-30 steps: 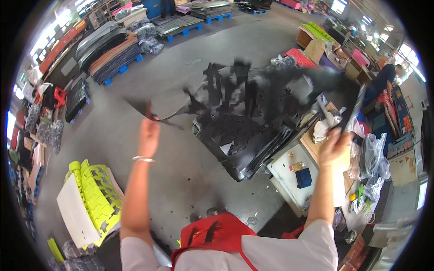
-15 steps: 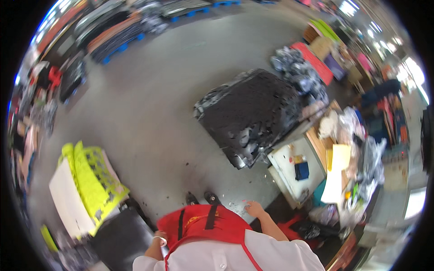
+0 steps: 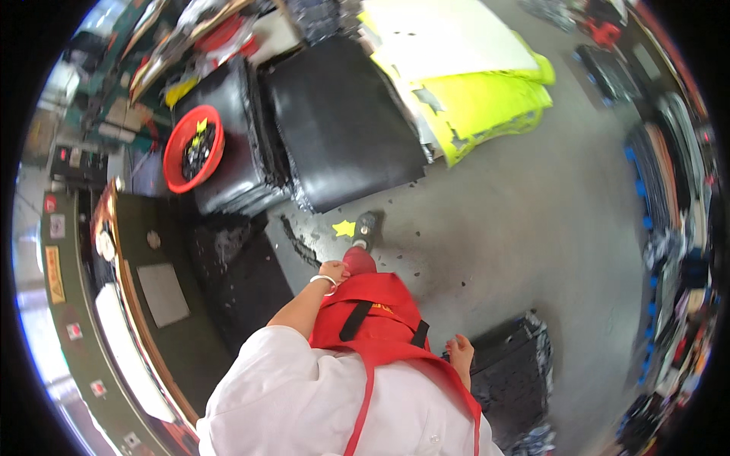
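Observation:
My left hand (image 3: 334,270), with a white bracelet at the wrist, hangs in front of the red apron (image 3: 372,304), its fingers loosely curled. I see nothing in it. My right hand (image 3: 460,353) hangs at the apron's other side, fingers slightly apart and no object visible in them. Below my right hand lies a dark stack of sheets (image 3: 509,372), partly hidden by my body. On the floor by my shoe (image 3: 366,228) is a yellow scrap (image 3: 344,228). Ahead stands a stack of black sheets (image 3: 342,125).
A red basin (image 3: 174,156) holding dark and yellow scraps sits on another black stack (image 3: 220,114). Bright yellow cut sheets (image 3: 487,106) lie beside a white board (image 3: 449,38). A green machine (image 3: 167,258) stands at left. Pallets with stacked sheets (image 3: 654,175) line the right.
My view has turned left, bringing the black stacks, basin and green machine into sight. The yellow sheets have shifted from lower left to the top. My left hand now hangs farther forward.

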Demonstrator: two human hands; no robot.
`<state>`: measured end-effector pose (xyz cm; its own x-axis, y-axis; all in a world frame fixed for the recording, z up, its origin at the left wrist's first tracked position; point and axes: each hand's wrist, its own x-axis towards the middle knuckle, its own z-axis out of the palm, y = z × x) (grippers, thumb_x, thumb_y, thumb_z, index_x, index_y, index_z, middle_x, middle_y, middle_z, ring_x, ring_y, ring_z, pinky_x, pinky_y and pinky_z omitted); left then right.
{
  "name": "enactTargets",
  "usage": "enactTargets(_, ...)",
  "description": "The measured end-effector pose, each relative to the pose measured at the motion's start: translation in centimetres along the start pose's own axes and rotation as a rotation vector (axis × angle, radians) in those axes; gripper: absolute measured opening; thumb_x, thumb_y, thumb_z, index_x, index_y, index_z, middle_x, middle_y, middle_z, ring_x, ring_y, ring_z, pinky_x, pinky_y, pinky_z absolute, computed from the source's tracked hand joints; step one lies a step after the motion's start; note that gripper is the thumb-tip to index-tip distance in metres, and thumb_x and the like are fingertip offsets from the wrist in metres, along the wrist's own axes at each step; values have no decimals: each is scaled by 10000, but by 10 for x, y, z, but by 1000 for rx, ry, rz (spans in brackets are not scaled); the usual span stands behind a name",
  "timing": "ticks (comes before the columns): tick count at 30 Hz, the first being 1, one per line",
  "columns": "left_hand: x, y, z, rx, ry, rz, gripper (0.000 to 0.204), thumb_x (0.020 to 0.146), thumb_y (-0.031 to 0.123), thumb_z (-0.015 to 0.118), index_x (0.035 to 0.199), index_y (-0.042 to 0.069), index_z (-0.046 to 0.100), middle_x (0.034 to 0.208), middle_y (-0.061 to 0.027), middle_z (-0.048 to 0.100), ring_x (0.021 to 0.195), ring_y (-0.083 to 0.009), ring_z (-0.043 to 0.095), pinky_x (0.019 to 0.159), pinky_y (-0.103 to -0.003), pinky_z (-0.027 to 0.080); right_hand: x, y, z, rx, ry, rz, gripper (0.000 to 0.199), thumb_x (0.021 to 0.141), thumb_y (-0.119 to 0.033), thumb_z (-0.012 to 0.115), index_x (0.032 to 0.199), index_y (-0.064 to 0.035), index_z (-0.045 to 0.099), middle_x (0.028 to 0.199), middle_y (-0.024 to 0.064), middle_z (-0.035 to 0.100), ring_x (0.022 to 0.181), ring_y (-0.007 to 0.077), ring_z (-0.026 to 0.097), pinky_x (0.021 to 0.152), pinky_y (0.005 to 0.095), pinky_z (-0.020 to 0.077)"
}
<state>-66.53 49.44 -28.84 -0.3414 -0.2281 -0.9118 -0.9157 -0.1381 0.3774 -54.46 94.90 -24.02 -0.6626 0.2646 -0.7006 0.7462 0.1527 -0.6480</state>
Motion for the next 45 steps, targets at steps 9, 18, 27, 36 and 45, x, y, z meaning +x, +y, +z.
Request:
enactTargets(9,196,62,-65,-593,360,-80,259,967,172,511,1191,113,628,1051,-105,665,884,-198,635,658,-344,500,25,-103,62,-203,-162,418,300,919,-57,619,1196,50,577,849,93,675,749,132,635,682,277,526)
enactTargets(18,362,83,-78,13,693,-82,612,801,140,580,1377,19,415,1334,-249,501,1249,-403,481,1053,-420,407,50,-268,176,-453,-326,344,296,931,-28,609,1214,48,566,966,104,699,884,141,657,766,259,521)
enactTargets(27,387,49,-71,-158,859,-87,543,687,136,727,1161,26,487,1159,-184,534,1112,-331,554,993,-401,439,75,-339,198,-389,-274,329,303,946,-13,583,1242,38,543,995,111,696,916,148,654,812,251,513)
enactTargets(36,330,104,-118,17,575,-252,870,783,698,590,1111,-106,630,1114,-304,644,1124,-396,606,953,-435,459,82,-248,110,-433,-254,510,316,937,-21,561,1240,70,548,1037,151,685,886,190,676,813,307,549)
enactTargets(45,76,284,-92,658,593,929,483,995,410,490,824,0,680,641,-281,587,587,-360,632,548,-499,472,90,-253,108,-267,-130,407,355,933,-81,581,1234,98,528,961,188,695,826,226,694,757,315,566)
